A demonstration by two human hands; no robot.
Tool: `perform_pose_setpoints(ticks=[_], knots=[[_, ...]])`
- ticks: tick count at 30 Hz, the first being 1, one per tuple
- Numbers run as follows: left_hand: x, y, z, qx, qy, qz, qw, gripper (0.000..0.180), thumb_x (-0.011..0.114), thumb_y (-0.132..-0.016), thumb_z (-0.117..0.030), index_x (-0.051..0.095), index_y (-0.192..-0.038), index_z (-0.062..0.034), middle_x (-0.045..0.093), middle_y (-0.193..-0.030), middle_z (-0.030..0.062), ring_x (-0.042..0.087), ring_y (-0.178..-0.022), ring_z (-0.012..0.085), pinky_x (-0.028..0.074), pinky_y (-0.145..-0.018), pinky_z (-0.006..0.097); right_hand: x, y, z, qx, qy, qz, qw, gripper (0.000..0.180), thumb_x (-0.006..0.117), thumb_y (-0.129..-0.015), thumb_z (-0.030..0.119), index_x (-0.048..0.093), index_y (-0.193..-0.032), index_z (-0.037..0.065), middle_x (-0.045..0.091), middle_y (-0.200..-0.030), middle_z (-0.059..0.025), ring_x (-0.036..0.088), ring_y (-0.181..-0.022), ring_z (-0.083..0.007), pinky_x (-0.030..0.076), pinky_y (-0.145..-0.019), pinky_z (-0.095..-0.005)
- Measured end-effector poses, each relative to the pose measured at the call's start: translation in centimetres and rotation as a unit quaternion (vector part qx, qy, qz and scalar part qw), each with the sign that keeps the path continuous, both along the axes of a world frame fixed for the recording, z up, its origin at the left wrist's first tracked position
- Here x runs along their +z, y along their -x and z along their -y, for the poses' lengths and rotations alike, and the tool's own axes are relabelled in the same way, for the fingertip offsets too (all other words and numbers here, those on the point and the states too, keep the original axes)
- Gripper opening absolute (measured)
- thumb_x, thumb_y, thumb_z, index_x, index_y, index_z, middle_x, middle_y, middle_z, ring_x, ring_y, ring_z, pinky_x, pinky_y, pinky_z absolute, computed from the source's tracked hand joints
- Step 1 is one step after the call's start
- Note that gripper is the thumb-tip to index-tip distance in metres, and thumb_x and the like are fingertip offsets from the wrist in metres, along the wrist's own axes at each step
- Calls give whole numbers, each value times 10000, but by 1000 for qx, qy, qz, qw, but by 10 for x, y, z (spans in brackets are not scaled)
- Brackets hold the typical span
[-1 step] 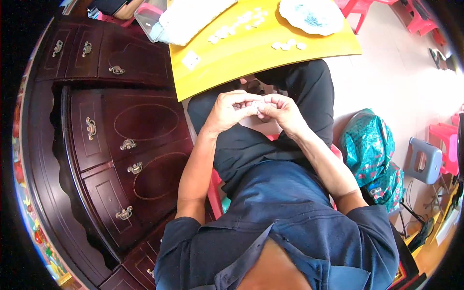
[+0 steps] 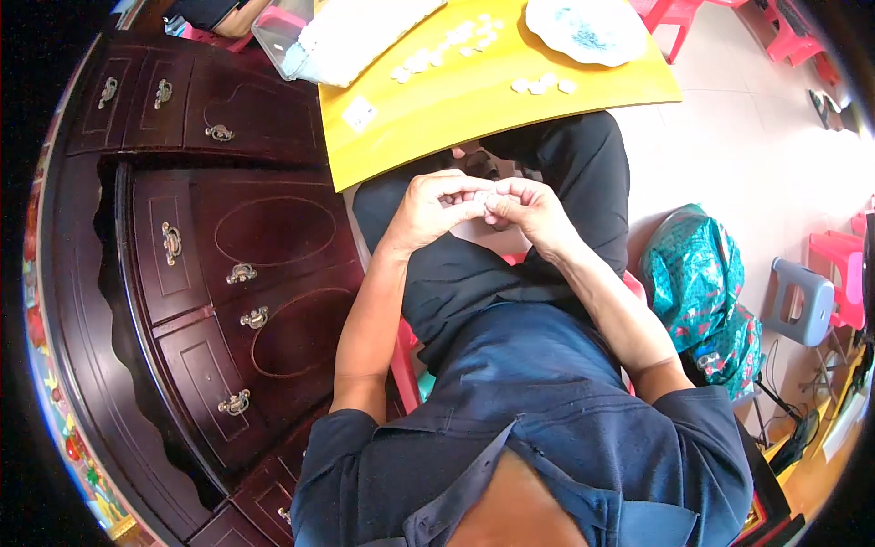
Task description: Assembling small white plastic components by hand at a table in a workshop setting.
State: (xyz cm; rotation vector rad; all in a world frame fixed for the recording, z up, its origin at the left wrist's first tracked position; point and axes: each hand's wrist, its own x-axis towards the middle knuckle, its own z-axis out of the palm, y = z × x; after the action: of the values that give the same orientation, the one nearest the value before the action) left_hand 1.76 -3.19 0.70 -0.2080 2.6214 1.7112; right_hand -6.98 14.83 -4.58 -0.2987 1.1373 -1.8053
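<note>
Over our lap, below the yellow table's point(image 2: 428, 137) near edge, our left hand point(image 2: 428, 208) and right hand point(image 2: 531, 211) jointly pinch a small pale piece point(image 2: 485, 196) between meeting fingertips.

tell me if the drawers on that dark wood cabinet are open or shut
Shut. Every drawer front on the dark wood cabinet sits flush with its frame, brass handles hanging flat, no gap or pulled-out box showing.
</note>
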Motion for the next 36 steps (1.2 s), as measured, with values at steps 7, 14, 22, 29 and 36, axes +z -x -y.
perform_pose_setpoints(ticks=[7,14,22,29,36], knots=[[1,1,0,-31,4,9,999,388,798,-783,-53,723,-1164,-51,553,-823,-24,502,-710,54,443,-640,215,4,-1,0,16,-18,12,1000,127,627,-974,118,684,-1008,10,661,-820,7,581,-740,-63,464,-709,-213],[5,5,-32,62,261,-95,959,600,848,-706,-158,630,-1260,-81,639,-950,59,634,-804,190,541,-725,315,-1,-5,1,-38,15,68,997,137,646,-965,166,705,-1025,58,700,-883,1,596,-749,-58,466,-669,-193],[-7,6,-40,82,324,-148,931,294,787,-771,-147,718,-1039,-47,697,-972,103,695,-864,282,561,-766,357,-4,-5,0,-84,-20,149,985,145,625,-957,176,711,-996,67,705,-872,8,618,-787,-71,495,-731,-228],[-2,7,-37,59,309,-140,939,291,781,-781,-129,721,-1050,-34,704,-958,115,699,-854,287,559,-766,353,4,0,0,-62,-40,166,983,175,640,-963,214,709,-968,53,701,-840,-13,614,-742,-80,493,-717,-229],[-3,7,-37,48,303,-146,941,272,768,-793,-115,725,-1047,-28,719,-980,128,703,-879,300,560,-784,360,-11,-5,0,-74,-7,104,992,170,632,-958,186,718,-914,46,689,-807,-14,581,-708,-75,463,-680,-228]])
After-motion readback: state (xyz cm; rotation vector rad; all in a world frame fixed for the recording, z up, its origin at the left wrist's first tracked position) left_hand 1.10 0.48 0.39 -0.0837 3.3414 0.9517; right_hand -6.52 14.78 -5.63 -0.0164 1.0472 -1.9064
